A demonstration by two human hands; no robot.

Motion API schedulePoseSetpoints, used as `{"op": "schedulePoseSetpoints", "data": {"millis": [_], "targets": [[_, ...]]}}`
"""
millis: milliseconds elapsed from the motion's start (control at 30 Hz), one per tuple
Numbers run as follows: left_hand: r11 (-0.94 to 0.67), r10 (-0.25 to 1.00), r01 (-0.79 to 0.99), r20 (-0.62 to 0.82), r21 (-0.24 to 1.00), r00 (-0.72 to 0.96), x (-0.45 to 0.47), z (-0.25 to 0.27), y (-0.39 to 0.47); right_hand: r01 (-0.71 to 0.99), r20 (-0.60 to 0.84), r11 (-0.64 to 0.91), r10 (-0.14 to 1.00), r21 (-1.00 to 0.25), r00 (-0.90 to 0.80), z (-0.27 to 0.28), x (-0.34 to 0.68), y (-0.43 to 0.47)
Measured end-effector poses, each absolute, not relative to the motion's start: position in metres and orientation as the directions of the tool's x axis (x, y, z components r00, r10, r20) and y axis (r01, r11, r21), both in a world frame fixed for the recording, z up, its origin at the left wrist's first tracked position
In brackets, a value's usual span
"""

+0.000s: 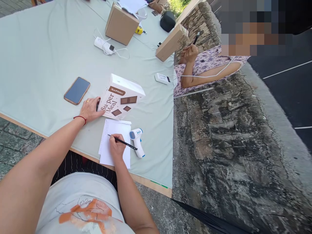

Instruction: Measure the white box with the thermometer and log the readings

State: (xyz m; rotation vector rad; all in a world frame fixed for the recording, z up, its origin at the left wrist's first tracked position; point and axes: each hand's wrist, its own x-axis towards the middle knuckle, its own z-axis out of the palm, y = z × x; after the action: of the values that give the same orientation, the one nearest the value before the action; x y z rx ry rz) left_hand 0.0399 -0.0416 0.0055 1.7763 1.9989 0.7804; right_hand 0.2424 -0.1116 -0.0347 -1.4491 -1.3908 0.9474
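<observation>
My left hand (90, 110), with a red cord at the wrist, is at the lower left edge of a white "NutriMotion Super Meal" box (116, 99). Its thumb lies along the box's bottom front and the fingers are at its side, gripping it. Something dark shows between fingers and box; I cannot make it out. A black pen (126, 143) is pinched in my right hand (117, 148), its tip over white paper sheets (106, 156) with fine printed marks along the left. Just right of the paper lies a white and blue infrared thermometer (137, 143).
A phone (77, 90) lies left of the box. Farther back are a cardboard carton (121, 24), a white device with a cable (104, 45), another white device (162, 78), a narrow brown box (170, 44) and a black case (167, 21). Another person's hand (190, 53) holds a pen at right.
</observation>
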Motion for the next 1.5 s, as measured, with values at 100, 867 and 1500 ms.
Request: {"op": "schedulePoseSetpoints", "data": {"millis": [100,867,1500], "targets": [[0.059,0.985,0.789,0.094,0.612,-0.147,0.04,0.006,-0.042,0.334,0.068,0.035,0.994,-0.942,0.085,-0.034,0.242,-0.112],[0.05,0.986,0.786,0.095,0.616,-0.138,0.038,0.006,-0.041,0.419,0.374,0.376,0.923,-0.826,-0.092,-0.024,0.268,-0.106],[0.04,0.981,0.779,0.124,0.625,-0.15,0.03,0.001,-0.04,0.897,0.229,0.014,0.969,-0.442,0.097,-0.046,0.351,-0.084]]}}
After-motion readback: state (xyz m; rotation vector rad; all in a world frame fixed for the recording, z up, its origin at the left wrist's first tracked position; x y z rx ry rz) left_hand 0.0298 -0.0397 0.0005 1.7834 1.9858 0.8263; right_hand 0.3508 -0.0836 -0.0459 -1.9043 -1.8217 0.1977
